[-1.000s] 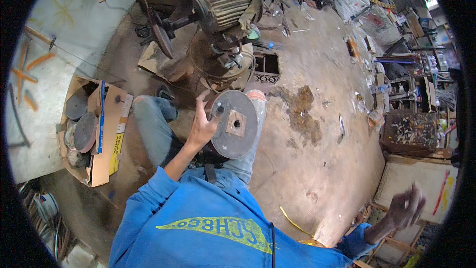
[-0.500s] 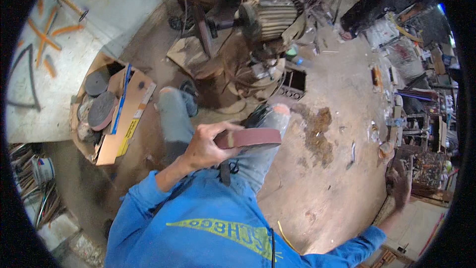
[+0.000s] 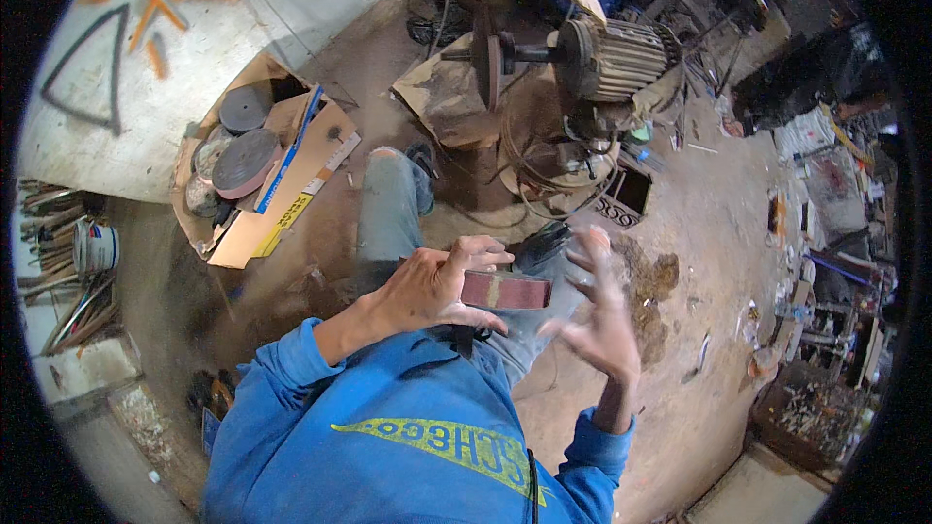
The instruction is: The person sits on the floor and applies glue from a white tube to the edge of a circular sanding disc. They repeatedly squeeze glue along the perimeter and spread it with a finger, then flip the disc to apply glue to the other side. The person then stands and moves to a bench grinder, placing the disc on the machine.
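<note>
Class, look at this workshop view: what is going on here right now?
A person in a blue sweatshirt holds a round disc edge-on in the left hand, over their knees. The right hand is open with fingers spread, close beside the disc but not gripping it. Ahead stands a motor with a wheel on its shaft. A cardboard box at the left holds more discs.

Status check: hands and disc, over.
Left hand grips disc edge-on. Right hand open beside it, blurred, not touching. Nothing between them.
</note>
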Demonstrator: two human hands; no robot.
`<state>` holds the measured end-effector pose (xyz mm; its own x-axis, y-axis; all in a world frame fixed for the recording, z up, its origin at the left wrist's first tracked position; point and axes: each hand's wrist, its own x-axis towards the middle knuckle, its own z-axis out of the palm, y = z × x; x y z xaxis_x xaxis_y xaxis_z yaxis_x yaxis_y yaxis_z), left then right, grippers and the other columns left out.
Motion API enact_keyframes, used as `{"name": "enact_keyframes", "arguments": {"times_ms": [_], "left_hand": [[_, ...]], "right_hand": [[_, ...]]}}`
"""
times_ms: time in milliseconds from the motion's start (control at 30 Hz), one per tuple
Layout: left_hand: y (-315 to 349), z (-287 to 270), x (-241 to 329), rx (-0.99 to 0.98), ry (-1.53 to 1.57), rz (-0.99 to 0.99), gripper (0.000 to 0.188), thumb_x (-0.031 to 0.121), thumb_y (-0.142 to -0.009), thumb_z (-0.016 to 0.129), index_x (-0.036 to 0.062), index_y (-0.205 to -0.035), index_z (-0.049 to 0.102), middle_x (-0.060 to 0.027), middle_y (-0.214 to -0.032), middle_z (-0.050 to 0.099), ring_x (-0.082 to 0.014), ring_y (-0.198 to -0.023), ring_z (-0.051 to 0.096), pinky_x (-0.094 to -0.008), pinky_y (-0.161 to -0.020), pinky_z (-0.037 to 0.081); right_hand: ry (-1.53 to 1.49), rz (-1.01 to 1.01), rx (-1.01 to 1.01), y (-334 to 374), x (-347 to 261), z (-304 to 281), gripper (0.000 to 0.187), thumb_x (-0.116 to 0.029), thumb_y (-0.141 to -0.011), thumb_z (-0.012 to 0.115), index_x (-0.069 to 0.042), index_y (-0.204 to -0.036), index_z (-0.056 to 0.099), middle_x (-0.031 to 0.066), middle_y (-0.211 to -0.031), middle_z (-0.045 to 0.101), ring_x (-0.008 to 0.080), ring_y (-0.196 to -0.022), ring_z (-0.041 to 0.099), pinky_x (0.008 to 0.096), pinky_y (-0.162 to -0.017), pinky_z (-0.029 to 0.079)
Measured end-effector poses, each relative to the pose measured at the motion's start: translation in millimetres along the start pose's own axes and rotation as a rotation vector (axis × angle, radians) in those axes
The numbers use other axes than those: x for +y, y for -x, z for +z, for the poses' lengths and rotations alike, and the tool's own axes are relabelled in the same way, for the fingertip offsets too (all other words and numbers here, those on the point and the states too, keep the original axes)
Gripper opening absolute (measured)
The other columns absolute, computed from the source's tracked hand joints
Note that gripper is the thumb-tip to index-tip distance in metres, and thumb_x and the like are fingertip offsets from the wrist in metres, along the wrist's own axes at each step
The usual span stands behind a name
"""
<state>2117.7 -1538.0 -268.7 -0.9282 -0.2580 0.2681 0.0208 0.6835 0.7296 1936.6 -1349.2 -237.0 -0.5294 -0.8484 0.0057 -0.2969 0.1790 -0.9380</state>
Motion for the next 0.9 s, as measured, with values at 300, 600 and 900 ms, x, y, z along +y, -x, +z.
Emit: {"name": "enact_keyframes", "arguments": {"times_ms": [300,600,900], "left_hand": [[6.9,-36.6,-2.6,0.044,0.211,-0.185,0.071,0.031,-0.071,0.09,0.003,-0.126,0.055,-0.0144,-0.107,0.074,-0.0308,-0.096,0.073,-0.0374,-0.082,0.058],[1.8,-48.3,6.2,0.131,0.272,-0.181,0.046,0.019,-0.069,0.089,0.004,-0.108,0.069,-0.0127,-0.099,0.075,-0.0271,-0.087,0.075,-0.0343,-0.076,0.059],[-3.5,-45.8,20.4,0.166,0.164,-0.142,0.049,0.021,-0.066,0.093,0.0038,-0.105,0.07,-0.0135,-0.101,0.076,-0.024,-0.086,0.076,-0.0335,-0.075,0.06]], "right_hand": [[-0.061,-0.061,-0.342,-43.3,18.4,43.0,0.059,-0.033,-0.073,0.088,0.001,-0.116,0.067,0.016,-0.113,0.069,0.0299,-0.109,0.066,0.0389,-0.094,0.05],[-0.16,-0.189,-0.21,-45.8,27.3,50.6,0.053,-0.034,-0.073,0.088,0.0,-0.108,0.066,0.0146,-0.108,0.07,0.0293,-0.101,0.065,0.0387,-0.088,0.051],[-0.344,-0.182,-0.135,-35.8,30.9,48.1,0.054,-0.031,-0.072,0.091,0.0,-0.107,0.064,0.0154,-0.11,0.067,0.0275,-0.103,0.064,0.0377,-0.089,0.051]]}}
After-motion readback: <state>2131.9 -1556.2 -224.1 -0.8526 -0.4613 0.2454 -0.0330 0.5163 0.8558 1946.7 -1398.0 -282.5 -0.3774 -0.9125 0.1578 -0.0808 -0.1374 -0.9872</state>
